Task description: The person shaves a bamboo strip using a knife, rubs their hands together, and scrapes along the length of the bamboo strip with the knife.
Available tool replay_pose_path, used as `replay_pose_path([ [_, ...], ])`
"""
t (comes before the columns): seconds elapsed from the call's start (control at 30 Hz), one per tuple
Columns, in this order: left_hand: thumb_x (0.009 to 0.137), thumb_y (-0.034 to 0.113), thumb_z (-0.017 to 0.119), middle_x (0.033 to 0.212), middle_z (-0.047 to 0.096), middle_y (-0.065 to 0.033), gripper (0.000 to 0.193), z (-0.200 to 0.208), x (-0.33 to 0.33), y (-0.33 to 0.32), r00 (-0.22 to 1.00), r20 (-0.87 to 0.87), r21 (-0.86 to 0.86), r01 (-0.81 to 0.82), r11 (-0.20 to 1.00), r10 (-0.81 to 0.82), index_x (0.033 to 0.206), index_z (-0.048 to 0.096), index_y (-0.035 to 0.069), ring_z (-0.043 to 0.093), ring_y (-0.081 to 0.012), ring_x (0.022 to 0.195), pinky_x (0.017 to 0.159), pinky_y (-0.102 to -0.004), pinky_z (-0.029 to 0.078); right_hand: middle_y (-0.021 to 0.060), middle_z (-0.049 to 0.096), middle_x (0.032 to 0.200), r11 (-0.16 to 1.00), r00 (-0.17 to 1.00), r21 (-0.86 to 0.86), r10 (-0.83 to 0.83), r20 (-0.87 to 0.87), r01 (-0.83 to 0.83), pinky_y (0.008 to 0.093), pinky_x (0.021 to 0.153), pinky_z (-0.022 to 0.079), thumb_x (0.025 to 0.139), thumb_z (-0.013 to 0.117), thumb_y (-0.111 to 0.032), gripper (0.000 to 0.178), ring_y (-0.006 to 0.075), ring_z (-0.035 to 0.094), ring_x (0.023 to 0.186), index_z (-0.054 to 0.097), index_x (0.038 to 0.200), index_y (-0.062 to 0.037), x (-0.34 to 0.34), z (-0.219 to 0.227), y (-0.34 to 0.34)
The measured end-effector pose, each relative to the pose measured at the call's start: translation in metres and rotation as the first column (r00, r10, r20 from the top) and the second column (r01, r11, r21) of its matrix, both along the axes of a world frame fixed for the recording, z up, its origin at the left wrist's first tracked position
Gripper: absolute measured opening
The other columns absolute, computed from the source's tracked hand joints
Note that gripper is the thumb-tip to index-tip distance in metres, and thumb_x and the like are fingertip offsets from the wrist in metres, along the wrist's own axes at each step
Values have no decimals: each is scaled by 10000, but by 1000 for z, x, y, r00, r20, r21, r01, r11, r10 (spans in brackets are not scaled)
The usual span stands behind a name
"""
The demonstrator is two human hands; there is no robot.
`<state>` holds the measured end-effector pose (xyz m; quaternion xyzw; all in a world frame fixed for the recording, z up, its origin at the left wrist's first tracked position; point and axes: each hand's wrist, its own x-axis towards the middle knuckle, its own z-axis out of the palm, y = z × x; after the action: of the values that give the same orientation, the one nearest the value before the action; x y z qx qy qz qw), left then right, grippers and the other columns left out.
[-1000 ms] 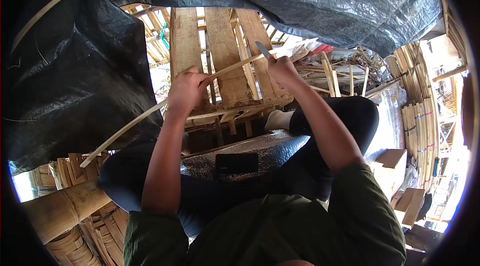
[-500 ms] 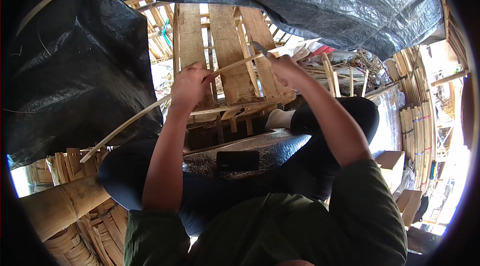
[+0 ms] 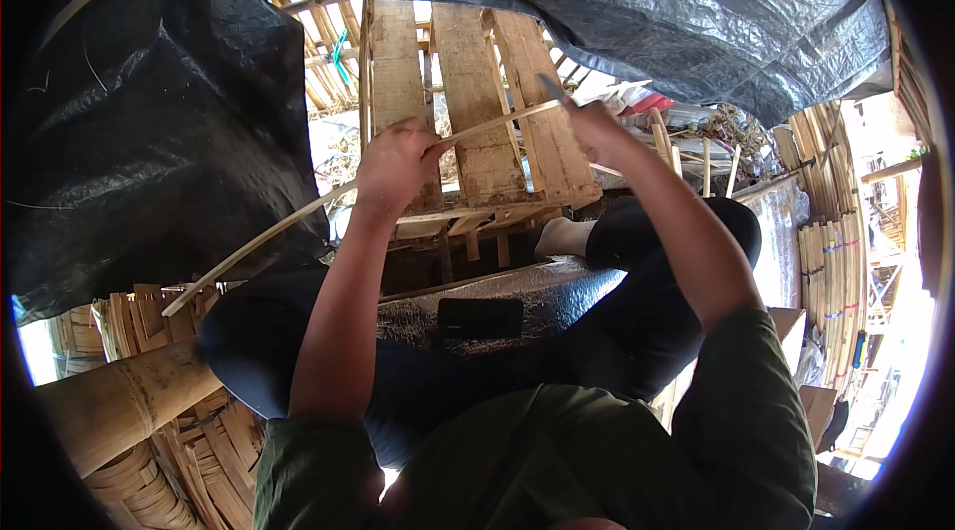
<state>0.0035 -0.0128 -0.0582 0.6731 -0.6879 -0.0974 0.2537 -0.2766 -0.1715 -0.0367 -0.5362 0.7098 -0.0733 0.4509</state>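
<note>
**Splitting a bamboo strip, partly done**

The left hand [image 3: 398, 160] is closed around a long thin bamboo strip [image 3: 279, 231]. The right hand [image 3: 595, 124] is closed on the handle of a knife [image 3: 550, 88], and the blade pokes up just above that hand. The strip runs between the two hands and then far out to the left and down, past the left hand.

The knife sits near the right end of the strip, so it looks like most of the strip is still uncut. I cannot tell how deep the cut goes.

There is no desk here. The person sits with dark trousers and a white sock [image 3: 563, 237]. A wooden pallet [image 3: 468, 122] stands just beyond the hands. A black plastic sheet [image 3: 159, 122] hangs above and to the left. Below the left hand lie a thick bamboo pole [image 3: 119, 401] and bundles of bamboo strips. More strips stand far off to the right.
</note>
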Motion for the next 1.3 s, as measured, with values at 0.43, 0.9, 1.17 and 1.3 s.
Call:
replay_pose_path([
  [0.43,930,307,745,852,648,-130,226,0,2,1,999,-44,-18,-20,1000,19,905,802,90,693,-339,827,755,-466,554,-30,374,566,997,999,71,-12,52,8,305,366,209,1097,445,-517,481,100,242,394,531,972,-61,37,4,27],
  [0.9,901,269,772,808,621,-149,192,-3,2,0,997,-77,-90,-3,996,-4,904,808,80,669,-351,754,705,-477,523,-38,319,590,985,994,156,55,96,-69,327,376,209,1096,447,-522,485,115,264,411,527,1036,-48,74,2,48],
  [1.17,907,281,768,800,627,-146,209,-5,2,-4,999,-53,-60,1,998,-4,898,804,75,675,-352,761,712,-474,528,-57,286,578,976,976,185,-147,160,116,305,401,198,1113,424,-489,457,100,240,418,472,855,-115,24,16,16],
  [1.3,911,287,764,810,632,-146,207,-5,2,-2,999,-37,-90,6,996,-9,905,804,84,682,-354,775,729,-470,536,-47,283,574,991,996,133,-12,93,-1,316,400,209,1116,417,-477,460,116,242,417,467,880,-85,95,8,70],
])
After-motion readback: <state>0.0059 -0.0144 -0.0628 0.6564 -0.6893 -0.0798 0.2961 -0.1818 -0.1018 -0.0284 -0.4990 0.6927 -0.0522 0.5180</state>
